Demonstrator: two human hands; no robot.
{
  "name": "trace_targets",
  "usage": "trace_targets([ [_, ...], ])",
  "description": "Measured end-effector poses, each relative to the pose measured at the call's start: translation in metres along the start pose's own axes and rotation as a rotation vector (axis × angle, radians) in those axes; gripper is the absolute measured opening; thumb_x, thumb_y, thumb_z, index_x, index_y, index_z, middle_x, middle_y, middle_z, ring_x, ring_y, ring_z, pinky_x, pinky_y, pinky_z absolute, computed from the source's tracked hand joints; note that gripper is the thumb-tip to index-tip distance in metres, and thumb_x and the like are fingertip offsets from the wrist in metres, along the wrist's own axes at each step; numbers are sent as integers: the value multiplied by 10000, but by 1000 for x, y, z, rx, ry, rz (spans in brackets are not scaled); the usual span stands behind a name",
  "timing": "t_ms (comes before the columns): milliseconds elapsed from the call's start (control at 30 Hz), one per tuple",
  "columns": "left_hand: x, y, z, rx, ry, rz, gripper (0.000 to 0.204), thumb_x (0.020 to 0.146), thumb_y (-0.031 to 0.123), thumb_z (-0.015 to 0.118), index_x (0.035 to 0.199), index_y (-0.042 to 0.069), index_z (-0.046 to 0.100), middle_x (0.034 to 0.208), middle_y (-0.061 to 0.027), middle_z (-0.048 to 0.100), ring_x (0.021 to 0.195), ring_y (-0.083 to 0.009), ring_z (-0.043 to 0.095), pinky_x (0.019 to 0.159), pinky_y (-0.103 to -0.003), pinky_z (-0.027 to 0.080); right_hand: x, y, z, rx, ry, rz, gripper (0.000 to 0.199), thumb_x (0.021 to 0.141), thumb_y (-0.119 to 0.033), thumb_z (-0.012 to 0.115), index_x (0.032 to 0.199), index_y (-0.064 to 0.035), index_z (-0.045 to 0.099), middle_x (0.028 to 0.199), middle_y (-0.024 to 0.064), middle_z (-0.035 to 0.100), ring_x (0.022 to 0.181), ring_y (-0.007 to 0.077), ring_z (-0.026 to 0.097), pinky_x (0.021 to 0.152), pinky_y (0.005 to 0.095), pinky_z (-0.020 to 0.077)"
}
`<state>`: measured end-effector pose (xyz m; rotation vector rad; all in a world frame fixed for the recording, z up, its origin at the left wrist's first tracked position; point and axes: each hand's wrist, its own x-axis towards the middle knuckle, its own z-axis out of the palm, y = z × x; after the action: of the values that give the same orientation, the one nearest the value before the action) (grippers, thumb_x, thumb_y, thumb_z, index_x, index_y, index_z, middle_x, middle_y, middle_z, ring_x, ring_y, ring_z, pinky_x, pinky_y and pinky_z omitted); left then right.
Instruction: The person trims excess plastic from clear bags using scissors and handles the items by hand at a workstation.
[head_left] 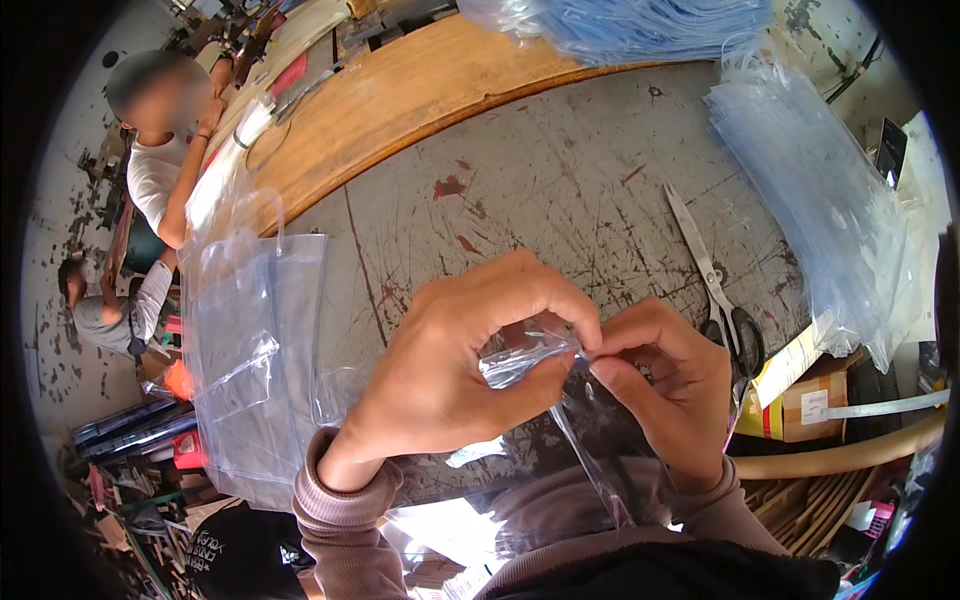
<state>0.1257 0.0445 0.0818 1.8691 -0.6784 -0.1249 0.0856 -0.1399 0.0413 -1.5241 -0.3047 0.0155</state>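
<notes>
Viewpoint: one head-worn fisheye camera, looking steeply down over the person's own chest and sleeves.
Facing: forward and down onto the scratched grey surface point(560, 200), whose far wooden edge bends toward the top rim.
Nearness: very close to the left hand point(455, 370) and right hand point(670, 385), which fill the middle of the frame; the scissors point(715, 285) lie just beyond.
Edges: black round border; two other people sit small at the far left rim.
Shared view: only this one view.
</notes>
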Motion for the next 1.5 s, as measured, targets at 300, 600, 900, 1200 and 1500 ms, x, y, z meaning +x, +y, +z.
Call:
trace_targets([
  [300,-2,11,0,7,1,-257,203,675,-17,683,860,32,614,776,2,572,704,-49,522,624,-191,396,-5,3,4,53,59,16,154,826,99,563,953,18,592,910,70,545,789,77,563,665,173,456],
  [600,-2,1,8,-237,-1,-229,224,717,-70,640,918,28,624,759,15,526,695,-44,490,639,-193,379,-6,4,5,175,48,8,199,844,100,526,1020,21,575,917,65,507,821,79,544,701,190,456],
  [900,-7,2,9,-155,46,-309,300,727,7,695,987,59,553,765,13,550,642,-15,474,549,-168,366,4,3,-2,17,-43,-53,179,828,35,605,1006,12,602,911,62,578,822,105,566,702,225,455],
  [1200,-7,5,14,-142,-31,-369,263,714,9,716,929,38,567,777,20,551,696,-24,505,597,-180,390,-2,4,-2,126,68,20,151,808,70,609,947,10,609,896,69,584,820,113,580,717,236,463],
  [1500,-14,26,-8,301,-66,-106,332,704,98,769,974,12,596,818,-69,641,731,-157,637,661,-278,510,-12,-1,-11,-254,21,-194,232,797,22,635,1021,-30,601,905,114,579,791,199,587,685,274,470],
])
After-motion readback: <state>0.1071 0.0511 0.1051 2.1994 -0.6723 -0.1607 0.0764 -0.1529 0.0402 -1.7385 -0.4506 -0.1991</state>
